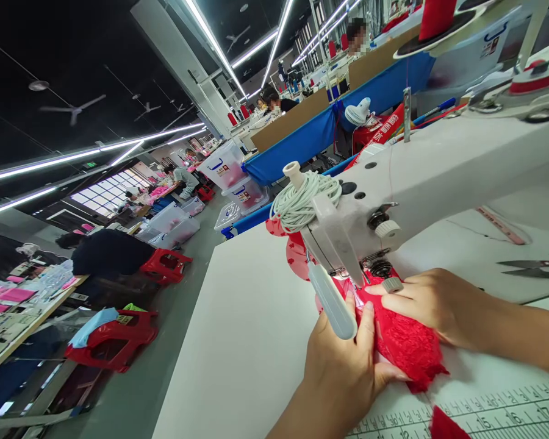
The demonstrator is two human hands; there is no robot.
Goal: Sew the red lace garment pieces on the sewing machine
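A piece of red lace fabric (407, 350) lies bunched under the head of a white sewing machine (466, 146), its far end beneath the needle area. My left hand (341, 369) holds the near left edge of the lace, fingers pointing at the presser foot and thumb along the cloth. The fingers of my right hand (432, 302) are bent and pressed onto the lace from the right. A grey lever handle (336, 305) hangs in front of my left fingers and partly hides them. The needle tip is hard to make out.
Scissors (535, 268) lie at the right. A printed ruler strip (494, 414) and a red scrap (446, 425) are at the near edge. Pale cord (304, 201) is wound on the machine head. Beyond the table stand plastic bins (224, 164), red stools (114, 341) and seated people.
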